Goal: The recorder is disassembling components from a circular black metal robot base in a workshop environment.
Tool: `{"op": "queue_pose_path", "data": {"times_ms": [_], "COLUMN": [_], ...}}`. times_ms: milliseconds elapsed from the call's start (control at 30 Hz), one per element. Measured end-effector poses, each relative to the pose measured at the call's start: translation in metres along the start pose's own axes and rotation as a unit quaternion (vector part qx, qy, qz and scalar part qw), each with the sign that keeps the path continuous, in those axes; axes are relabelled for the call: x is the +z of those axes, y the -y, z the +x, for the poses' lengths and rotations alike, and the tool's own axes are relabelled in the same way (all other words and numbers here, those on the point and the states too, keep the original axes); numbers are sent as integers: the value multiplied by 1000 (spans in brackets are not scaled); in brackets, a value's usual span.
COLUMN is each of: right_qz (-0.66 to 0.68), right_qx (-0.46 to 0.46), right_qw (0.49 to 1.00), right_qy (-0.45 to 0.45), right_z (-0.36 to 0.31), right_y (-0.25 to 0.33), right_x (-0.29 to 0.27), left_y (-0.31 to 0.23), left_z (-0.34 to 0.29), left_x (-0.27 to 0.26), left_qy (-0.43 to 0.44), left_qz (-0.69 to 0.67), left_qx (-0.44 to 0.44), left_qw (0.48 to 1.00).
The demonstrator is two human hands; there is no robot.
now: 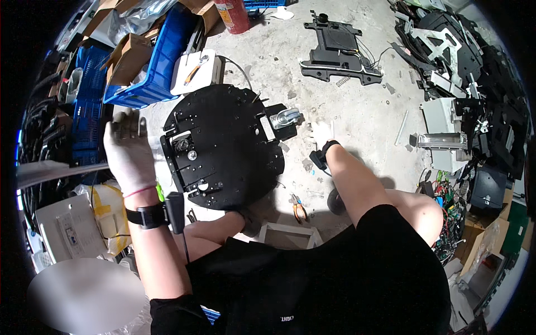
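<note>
A round black plate (223,148) with many holes and small fittings lies on the floor in front of me. A caster wheel (287,118) with a metal bracket sits on a black piece at its right edge. My left hand (130,151), in a white glove with dark-stained fingers, is raised beside the plate's left edge. Its fingers point up, with nothing seen in them. My right hand (322,133), also gloved in white, is low near the floor, just right of the caster. Its fingers look apart but are washed out by bright light.
Pliers (298,209) lie near my feet. Another tool (196,70) rests on a white box beside a blue crate (162,61). Farther off is a black frame assembly (338,50) with wires. Piled parts (452,50) and circuit boards (446,215) line the right side.
</note>
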State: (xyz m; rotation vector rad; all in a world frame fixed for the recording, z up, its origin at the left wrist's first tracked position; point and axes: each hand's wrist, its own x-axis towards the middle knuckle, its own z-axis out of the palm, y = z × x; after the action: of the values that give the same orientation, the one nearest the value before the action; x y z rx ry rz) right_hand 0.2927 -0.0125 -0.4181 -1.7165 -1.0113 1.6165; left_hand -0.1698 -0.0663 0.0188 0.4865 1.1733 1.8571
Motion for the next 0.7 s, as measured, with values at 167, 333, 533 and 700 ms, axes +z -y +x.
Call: {"op": "queue_pose_path", "data": {"times_ms": [167, 333, 533, 700], "right_qz": [201, -52, -326, 143], "right_qx": [68, -39, -243, 31], "right_qw": [977, 993, 909, 973], "right_qy": [-8, 98, 92, 179], "right_z": [20, 16, -1, 1], "right_y": [32, 85, 69, 80], "right_x": [32, 57, 64, 71], "left_y": [142, 285, 391, 399], "left_z": [-5, -32, -48, -25], "left_x": [39, 42, 23, 28], "left_qy": [278, 434, 392, 353], "left_qz": [542, 581, 638, 659], "left_qx": [93, -110, 15, 98], "left_qw": [788, 680, 663, 657]}}
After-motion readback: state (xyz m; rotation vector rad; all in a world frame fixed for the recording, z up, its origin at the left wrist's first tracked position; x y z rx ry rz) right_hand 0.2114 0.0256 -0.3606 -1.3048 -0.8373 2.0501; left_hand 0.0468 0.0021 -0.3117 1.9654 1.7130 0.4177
